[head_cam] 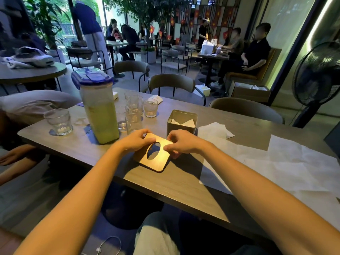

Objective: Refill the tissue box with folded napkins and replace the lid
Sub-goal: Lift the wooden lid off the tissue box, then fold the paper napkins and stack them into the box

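Both hands, left hand [137, 141] and right hand [181, 142], pinch the lid [161, 160]; tissue box [181, 124] just behind.

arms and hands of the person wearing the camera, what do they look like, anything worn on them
Both arms are bare from the bottom edge of the picture up to the fingers: no sleeves show. The left hand and the right hand wear no gloves, and no watch, bracelet or ring can be seen on either. The forearms look slim, with no visible markings.

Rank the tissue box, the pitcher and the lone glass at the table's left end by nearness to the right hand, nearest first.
From the right hand:
1. Tissue box, just behind it.
2. Pitcher, off to the left.
3. Lone glass, far left end of the table.
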